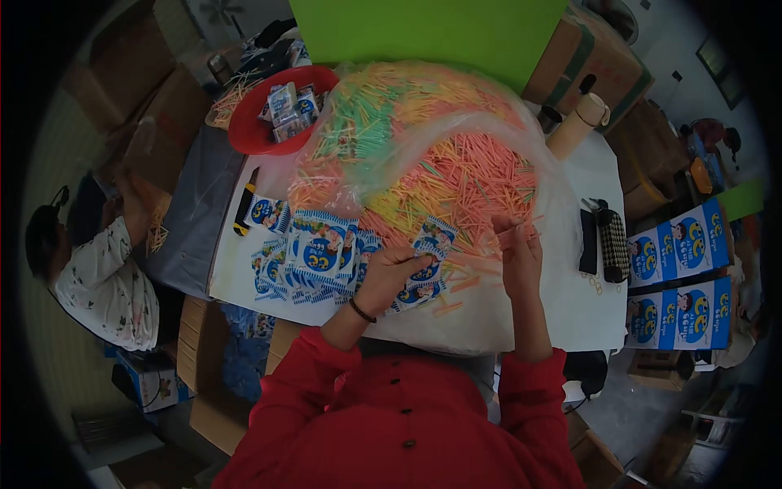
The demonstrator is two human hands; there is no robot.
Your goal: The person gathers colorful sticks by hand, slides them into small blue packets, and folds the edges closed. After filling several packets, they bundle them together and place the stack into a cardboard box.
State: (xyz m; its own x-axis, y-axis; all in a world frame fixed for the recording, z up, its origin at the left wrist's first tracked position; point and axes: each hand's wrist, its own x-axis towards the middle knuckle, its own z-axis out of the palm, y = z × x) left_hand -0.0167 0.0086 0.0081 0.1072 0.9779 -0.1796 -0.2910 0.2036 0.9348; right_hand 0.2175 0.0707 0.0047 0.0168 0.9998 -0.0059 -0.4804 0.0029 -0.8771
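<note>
- L hand (395, 275): closed, pinching blue/wht packet (438, 239) over near edge of table (578, 314).
- R hand (521, 248): fingers closed on a few pink sticks (506, 238), just R of packet.
- Packet pile (318, 251): on table, L of L hand.
- Knife (245, 204): yellow/blk, at pile's far L.
- Clear bag (552, 175): mid-table, open, full of pink, yel. & grn stick heap (481, 167).
- Red bowl (243, 122): far L, w/ small packs (283, 104) in it.
- Grn board (428, 33): behind bag.

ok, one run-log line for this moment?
left hand: holds packet | right hand: at sticks, hold unclear | packet pile: left of sticks | bowl: beyond packet pile
</note>
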